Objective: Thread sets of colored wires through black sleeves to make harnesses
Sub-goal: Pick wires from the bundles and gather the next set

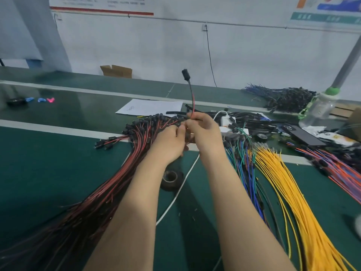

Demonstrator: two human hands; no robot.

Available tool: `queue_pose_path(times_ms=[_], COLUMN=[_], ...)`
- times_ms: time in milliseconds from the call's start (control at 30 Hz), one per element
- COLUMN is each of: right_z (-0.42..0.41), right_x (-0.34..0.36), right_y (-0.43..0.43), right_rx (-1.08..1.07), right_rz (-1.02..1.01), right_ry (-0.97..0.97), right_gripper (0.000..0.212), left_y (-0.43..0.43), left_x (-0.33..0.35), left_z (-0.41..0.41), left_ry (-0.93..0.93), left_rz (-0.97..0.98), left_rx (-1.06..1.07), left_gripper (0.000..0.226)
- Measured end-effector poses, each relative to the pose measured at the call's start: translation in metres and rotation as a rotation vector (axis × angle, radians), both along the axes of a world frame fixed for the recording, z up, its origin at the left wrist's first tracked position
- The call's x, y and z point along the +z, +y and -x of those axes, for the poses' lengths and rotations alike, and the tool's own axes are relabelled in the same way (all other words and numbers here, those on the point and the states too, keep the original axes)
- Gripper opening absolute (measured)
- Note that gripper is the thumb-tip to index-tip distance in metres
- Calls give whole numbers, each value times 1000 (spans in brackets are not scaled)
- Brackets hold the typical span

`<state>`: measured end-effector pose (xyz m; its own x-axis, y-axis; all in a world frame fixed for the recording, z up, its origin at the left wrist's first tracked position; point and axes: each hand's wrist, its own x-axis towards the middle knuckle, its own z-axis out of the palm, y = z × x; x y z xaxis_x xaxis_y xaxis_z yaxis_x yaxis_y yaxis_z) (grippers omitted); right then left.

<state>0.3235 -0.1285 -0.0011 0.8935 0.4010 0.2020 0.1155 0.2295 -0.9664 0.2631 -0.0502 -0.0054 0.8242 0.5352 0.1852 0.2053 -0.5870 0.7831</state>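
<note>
My right hand (203,132) grips a red-and-black wire pair (191,98) that stands up from its fingers, a black connector (185,74) at the top end. My left hand (169,142) meets it just to the left, its fingers pinching something between the two hands that I cannot make out. A big bundle of red-and-black wires (109,182) with black connectors fans out on the left. Green and blue wires (246,165) and a sheaf of yellow wires (293,192) lie to the right. Short black sleeves (175,112) lie behind my hands.
On the green bench sit a roll of black tape (171,179), a white cable (175,198), a sheet of paper (150,107), a second tape roll (261,137), a phone (304,134), a clear bottle (320,108) and orange-purple wires (336,167). Finished dark harnesses (283,98) are piled far right.
</note>
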Motion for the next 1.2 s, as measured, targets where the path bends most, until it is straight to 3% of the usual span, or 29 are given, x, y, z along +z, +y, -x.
queue_pose_path(times_ms=[100, 233, 333, 467, 533, 567, 633, 667, 733, 833, 900, 1067, 1200], right_z=[-6, 3, 14, 20, 17, 13, -1, -9, -27, -38, -39, -55, -68], right_x=[16, 36, 60, 86, 89, 85, 66, 50, 12, -37, -57, -71, -60], right_y=[-23, -52, -79, -128, -154, -164, -176, -177, -173, -161, -151, -138, -157], right_rx=[-133, -52, 23, 61, -35, -128, -315, -361, -347, -303, -333, -393, -464], right_rz=[-58, 124, 199, -81, -262, -302, -167, 6, 440, 949, 1044, 1006, 682], right_ry=[5, -165, -328, -378, -352, -310, -199, -150, -112, -99, -87, -30, 97], right_gripper=[7, 7, 23, 32, 27, 20, 13, 14, 16, 42, 53, 24, 20], left_y=[-9, -41, -68, -110, -118, -117, -116, -116, -119, -121, -120, -112, -102], left_x=[5, 33, 68, 117, 142, 152, 165, 165, 156, 119, 83, -15, -67], left_z=[-1, -10, -23, -16, -3, 5, 22, 27, 32, 24, 11, -18, -26], left_ry=[45, -156, -311, -471, -633, -698, -746, -710, -595, -404, -299, -227, -245], left_rz=[-2, 356, 498, 484, 752, 994, 1476, 1593, 1634, 1629, 1604, 1514, 1430], left_rx=[-63, -236, -220, -287, -403, -538, -899, -1004, -1055, -948, -776, -312, -181], left_gripper=[34, 46, 38, 35, 36, 35, 27, 21, 16, 18, 18, 19, 17])
